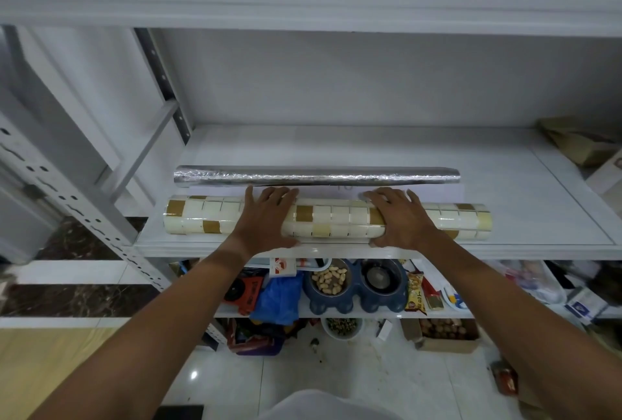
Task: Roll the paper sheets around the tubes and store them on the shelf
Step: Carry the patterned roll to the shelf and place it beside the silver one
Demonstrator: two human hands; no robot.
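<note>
Bare forearms reach to a grey shelf (538, 211), where the left hand (266, 217) and right hand (400, 219) lie flat, fingers spread, on a tile-patterned roll (331, 221) near the front edge. Just behind it, a white sheet (340, 189) and a silver foil roll (316, 176) lie parallel.

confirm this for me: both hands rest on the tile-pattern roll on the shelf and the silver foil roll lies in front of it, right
Not quite. The head view shows the silver foil roll behind the tile-pattern roll, farther back on the shelf. Both the left hand and right hand do rest on it.
</note>
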